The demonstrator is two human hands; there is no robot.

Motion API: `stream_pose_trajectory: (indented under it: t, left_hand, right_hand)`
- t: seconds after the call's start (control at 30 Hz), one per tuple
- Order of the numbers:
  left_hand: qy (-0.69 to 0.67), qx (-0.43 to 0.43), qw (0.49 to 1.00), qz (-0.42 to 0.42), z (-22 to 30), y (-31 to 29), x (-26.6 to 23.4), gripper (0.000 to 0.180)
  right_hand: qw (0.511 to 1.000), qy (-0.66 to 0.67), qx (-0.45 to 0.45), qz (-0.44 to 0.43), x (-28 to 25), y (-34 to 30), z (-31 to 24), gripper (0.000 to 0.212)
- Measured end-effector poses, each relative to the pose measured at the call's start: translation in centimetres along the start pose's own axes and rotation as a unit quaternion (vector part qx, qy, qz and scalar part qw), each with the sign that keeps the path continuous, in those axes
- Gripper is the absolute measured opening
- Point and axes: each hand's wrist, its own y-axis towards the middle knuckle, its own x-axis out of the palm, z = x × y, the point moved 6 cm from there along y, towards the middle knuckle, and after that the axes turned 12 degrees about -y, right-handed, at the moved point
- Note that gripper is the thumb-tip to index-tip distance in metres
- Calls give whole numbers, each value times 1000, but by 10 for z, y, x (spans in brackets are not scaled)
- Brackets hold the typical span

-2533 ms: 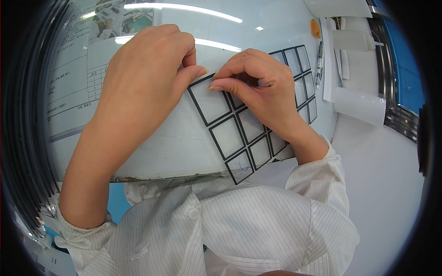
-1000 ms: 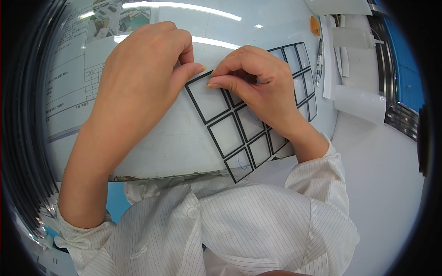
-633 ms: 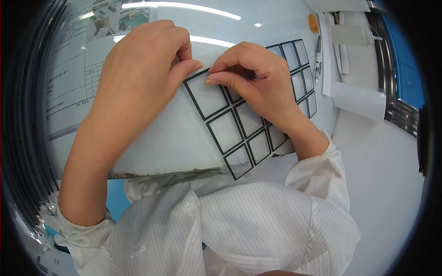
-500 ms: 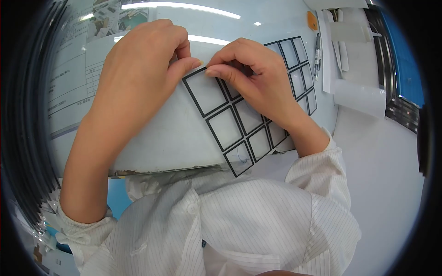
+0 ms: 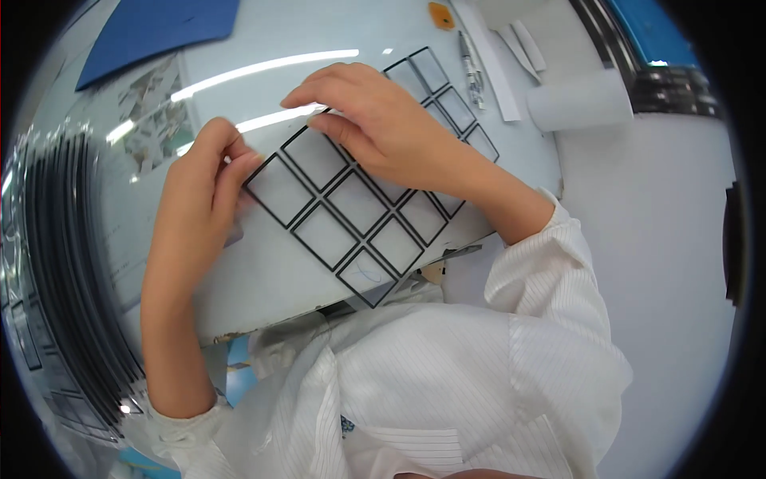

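Note:
A clear sheet with a grid of black-outlined squares [image 5: 325, 233] lies slanted on the pale table, its near corner reaching the front edge. At the sheet's left corner is my left hand [image 5: 199, 188], slightly blurred, with thumb and forefinger pinched together. Whatever sits in that pinch, if anything, is too small to make out. My right hand [image 5: 375, 120] rests over the sheet's far edge and covers some squares. Its thumb and forefinger are apart, and nothing shows between them; the thumb tip is by the far edge.
Dark-edged sheets [image 5: 68, 263] stand stacked at the left. Printed pages [image 5: 152, 112] lie under the glossy tabletop, near a blue panel [image 5: 159, 36]. A pen [image 5: 471, 72], an orange piece [image 5: 440, 14] and a white roll [image 5: 582, 102] are at the far right.
My hands have separated: the left has moved left and nearer to me, still pinched, while the right has opened its thumb and forefinger. The view has shifted, and the sheet appears farther left and turned.

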Motion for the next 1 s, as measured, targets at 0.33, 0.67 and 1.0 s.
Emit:
stream_pose_trajectory:
  t: [0.33,0.67,1.0]
  left_hand:
    - [96,-3,995,5,-4,10,-32,5]
    - [72,-123,989,-23,-19,7,-74,9]
    - [262,176,942,-117,45,12,80,41]
  right_hand:
    - [962,-271,-4,13,-29,0,88,20]
    - [996,21,78,-31,-50,-21,91,18]
    - [998,7,61,-34,-45,-43,115,15]
